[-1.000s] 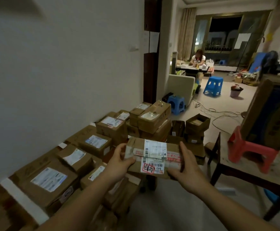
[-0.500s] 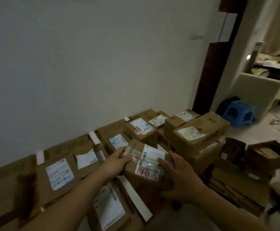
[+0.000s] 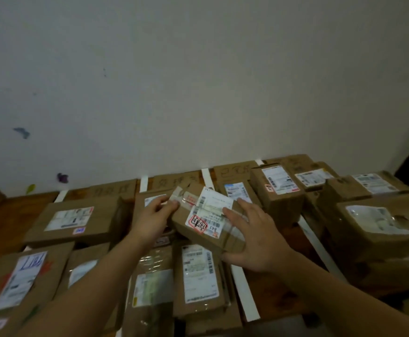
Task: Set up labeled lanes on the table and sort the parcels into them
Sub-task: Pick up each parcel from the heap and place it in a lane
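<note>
A small brown cardboard parcel [image 3: 205,218] with a white label and a red stamp is held between both hands, tilted, just above the parcels in a middle lane. My left hand [image 3: 153,218] grips its left end. My right hand [image 3: 257,237] clasps its right side, thumb under the near edge. White tape strips [image 3: 243,291] divide the wooden table [image 3: 1,216] into lanes. Cardboard lane signs with handwriting [image 3: 176,182] stand against the wall.
Several labelled cardboard parcels fill the lanes: a flat one [image 3: 74,221] to the left, one with a blue-marked label [image 3: 21,280] at near left, stacked boxes [image 3: 378,229] on the right. A white wall rises right behind the table. Bare wood shows at far left.
The view swung left from the room to face the table and wall. Both hands carried the parcel over the middle lane and lowered it towards the parcels there.
</note>
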A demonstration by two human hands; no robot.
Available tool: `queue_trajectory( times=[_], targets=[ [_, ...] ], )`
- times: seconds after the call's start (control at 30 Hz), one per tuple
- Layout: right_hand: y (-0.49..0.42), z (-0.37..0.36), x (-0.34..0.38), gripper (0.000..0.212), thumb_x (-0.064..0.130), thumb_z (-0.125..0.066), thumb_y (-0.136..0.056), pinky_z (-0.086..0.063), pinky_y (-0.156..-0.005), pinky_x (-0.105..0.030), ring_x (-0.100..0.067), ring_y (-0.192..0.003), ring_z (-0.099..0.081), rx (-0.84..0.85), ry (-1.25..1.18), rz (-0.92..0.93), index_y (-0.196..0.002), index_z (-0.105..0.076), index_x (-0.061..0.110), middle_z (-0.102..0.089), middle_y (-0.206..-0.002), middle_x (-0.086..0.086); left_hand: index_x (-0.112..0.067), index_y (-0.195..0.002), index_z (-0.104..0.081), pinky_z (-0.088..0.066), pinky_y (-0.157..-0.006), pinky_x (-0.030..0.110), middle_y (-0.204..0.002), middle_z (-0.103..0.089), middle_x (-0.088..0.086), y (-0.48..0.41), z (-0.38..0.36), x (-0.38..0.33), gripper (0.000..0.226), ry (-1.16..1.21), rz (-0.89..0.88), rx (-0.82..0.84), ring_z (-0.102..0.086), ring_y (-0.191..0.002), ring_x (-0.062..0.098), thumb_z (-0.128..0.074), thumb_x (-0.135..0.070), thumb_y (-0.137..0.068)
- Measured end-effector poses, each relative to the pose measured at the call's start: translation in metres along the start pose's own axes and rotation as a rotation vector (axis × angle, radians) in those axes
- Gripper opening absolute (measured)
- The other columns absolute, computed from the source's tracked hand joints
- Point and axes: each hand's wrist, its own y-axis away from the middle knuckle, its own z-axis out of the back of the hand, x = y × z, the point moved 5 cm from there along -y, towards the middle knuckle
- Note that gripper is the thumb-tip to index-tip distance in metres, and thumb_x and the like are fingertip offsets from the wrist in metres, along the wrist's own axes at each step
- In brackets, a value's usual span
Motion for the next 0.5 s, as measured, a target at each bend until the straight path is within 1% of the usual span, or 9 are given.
queue_trajectory(
  times=[0.03, 0.1, 0.13, 0.2, 0.3, 0.33, 0.4, 0.47, 0.5],
  targets=[
    [-0.004, 0.002, 0.010, 0.099, 0.085, -0.039, -0.065, -0.007, -0.114, -0.048, -0.022, -0.144, 0.000, -0.017, -0.005, 0.002, -0.148, -0.010, 0.040, 0.001, -0.158, 0.004, -0.027, -0.131, -0.045, -0.056, -0.060, 0.033, -0.115, -0.059, 0.006, 0.000, 0.010, 0.002, 0.050, 0.093, 0.001, -0.053, -0.062, -0.095, 0.023, -0.063, -0.035, -0.086],
    [-0.011, 0.002, 0.036, 0.096, 0.087, -0.037, -0.065, -0.006, -0.114, -0.049, -0.020, -0.142, 0.001, -0.039, -0.031, -0.010, -0.146, -0.009, 0.044, 0.003, -0.156, 0.009, -0.041, -0.137, -0.028, -0.058, -0.064, 0.042, -0.108, -0.057, -0.002, 0.002, 0.027, 0.007, 0.071, 0.241, 0.031, -0.111, -0.062, -0.094, 0.025, -0.070, -0.032, -0.081],
    [-0.014, 0.000, 0.051, 0.096, 0.088, -0.036, -0.064, -0.005, -0.113, -0.049, -0.019, -0.141, 0.002, -0.041, -0.045, -0.014, -0.145, -0.007, 0.046, 0.004, -0.154, 0.012, -0.046, -0.138, -0.020, -0.058, -0.065, 0.046, -0.107, -0.057, -0.003, 0.005, 0.033, 0.010, 0.081, 0.270, 0.052, -0.108, -0.063, -0.094, 0.027, -0.073, -0.030, -0.078],
    [-0.019, -0.004, 0.080, 0.096, 0.089, -0.034, -0.062, -0.004, -0.113, -0.050, -0.016, -0.140, 0.004, -0.030, -0.061, -0.006, -0.144, -0.003, 0.048, 0.007, -0.152, 0.018, -0.049, -0.137, -0.016, -0.057, -0.063, 0.046, -0.112, -0.061, 0.006, 0.011, 0.047, 0.013, 0.088, 0.288, 0.074, -0.071, -0.068, -0.088, 0.031, -0.075, -0.025, -0.076],
    [-0.020, -0.013, 0.115, 0.100, 0.089, -0.039, -0.060, -0.008, -0.113, -0.052, -0.013, -0.140, 0.007, 0.073, -0.076, 0.080, -0.142, 0.004, 0.053, 0.012, -0.150, 0.025, -0.046, -0.134, -0.020, -0.058, -0.062, 0.049, -0.110, -0.062, 0.012, 0.018, 0.082, 0.014, 0.080, 0.334, 0.071, -0.126, -0.071, -0.078, 0.031, -0.073, -0.024, -0.078],
    [-0.018, -0.019, 0.127, 0.098, 0.085, -0.044, -0.063, -0.009, -0.112, -0.052, -0.013, -0.140, 0.008, 0.116, -0.087, 0.116, -0.141, 0.006, 0.055, 0.014, -0.150, 0.025, -0.040, -0.133, -0.019, -0.058, -0.065, 0.050, -0.108, -0.062, 0.012, 0.020, 0.096, 0.015, 0.076, 0.314, 0.073, -0.177, -0.070, -0.076, 0.029, -0.072, -0.027, -0.080],
    [-0.011, -0.034, 0.151, 0.089, 0.070, -0.053, -0.076, -0.011, -0.111, -0.051, -0.014, -0.141, 0.007, 0.147, -0.089, 0.162, -0.141, 0.007, 0.057, 0.014, -0.152, 0.023, -0.027, -0.125, -0.026, -0.059, -0.066, 0.045, -0.101, -0.064, 0.013, 0.023, 0.119, 0.021, 0.058, 0.262, 0.095, -0.223, -0.069, -0.075, 0.026, -0.067, -0.032, -0.084],
    [-0.004, -0.051, 0.171, 0.082, 0.057, -0.053, -0.085, -0.015, -0.112, -0.050, -0.016, -0.141, 0.004, 0.141, -0.080, 0.134, -0.142, 0.006, 0.054, 0.012, -0.153, 0.020, -0.021, -0.116, -0.036, -0.058, -0.065, 0.041, -0.094, -0.068, 0.014, 0.030, 0.129, 0.031, 0.043, 0.258, 0.112, -0.168, -0.071, -0.074, 0.029, -0.066, -0.029, -0.086],
    [0.000, -0.060, 0.180, 0.080, 0.055, -0.051, -0.087, -0.014, -0.113, -0.050, -0.017, -0.142, 0.003, 0.146, -0.085, 0.108, -0.143, 0.006, 0.053, 0.011, -0.154, 0.018, -0.021, -0.114, -0.038, -0.058, -0.066, 0.041, -0.094, -0.068, 0.014, 0.035, 0.132, 0.038, 0.040, 0.243, 0.118, -0.133, -0.072, -0.073, 0.028, -0.066, -0.026, -0.085]
  ],
)
